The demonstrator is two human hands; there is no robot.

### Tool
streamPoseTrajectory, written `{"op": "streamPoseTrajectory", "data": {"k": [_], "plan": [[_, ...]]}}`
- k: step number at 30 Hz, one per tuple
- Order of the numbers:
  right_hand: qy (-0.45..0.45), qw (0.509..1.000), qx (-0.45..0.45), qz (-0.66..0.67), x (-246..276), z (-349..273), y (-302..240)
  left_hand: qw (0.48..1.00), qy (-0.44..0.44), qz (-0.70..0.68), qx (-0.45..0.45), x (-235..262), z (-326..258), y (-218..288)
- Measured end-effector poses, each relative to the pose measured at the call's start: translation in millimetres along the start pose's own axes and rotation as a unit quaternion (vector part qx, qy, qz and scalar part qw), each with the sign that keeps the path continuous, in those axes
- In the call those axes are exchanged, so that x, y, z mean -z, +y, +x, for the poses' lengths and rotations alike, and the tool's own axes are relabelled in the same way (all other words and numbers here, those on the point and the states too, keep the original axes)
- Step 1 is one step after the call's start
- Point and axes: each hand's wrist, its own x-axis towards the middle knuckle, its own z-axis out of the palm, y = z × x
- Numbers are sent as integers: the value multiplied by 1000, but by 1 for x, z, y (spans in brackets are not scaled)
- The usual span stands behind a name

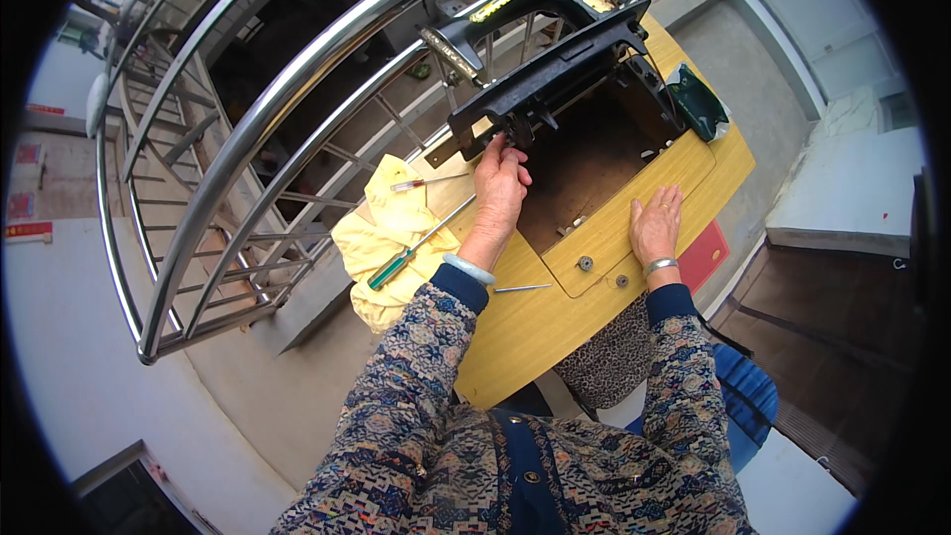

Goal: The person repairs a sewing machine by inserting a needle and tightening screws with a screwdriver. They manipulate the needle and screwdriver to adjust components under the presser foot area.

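A black sewing machine head with gold decoration is tipped back on the wooden table, its underside facing me. Up at the left end of that underside, my left hand has its fingers curled against a small metal part. Whatever is between those fingertips is too hidden to name. My right hand lies flat on the table's front edge, fingers stretched out, beside the rectangular opening. Left of my left wrist, a green-handled screwdriver and a smaller screwdriver rest on a yellow cloth.
Two small round metal parts sit near the table's front. A thin metal rod lies by my left wrist. A dark green container stands at the far right corner. Steel railing runs along the left and back. A red object shows beyond the right edge.
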Motion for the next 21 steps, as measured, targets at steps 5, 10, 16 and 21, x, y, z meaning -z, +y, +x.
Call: {"op": "streamPoseTrajectory", "data": {"k": [5,10,16,21], "plan": [[-6,1000,1,0,-4,1,2,999,11,26,-44,2,2,-7],[6,1000,5,-1,7,-1,-4,994,25,66,-85,2,4,-16],[65,992,1,108,35,39,8,988,12,99,-116,9,4,-15],[203,943,29,263,1,86,6,992,11,60,-109,4,-5,-14]]}}
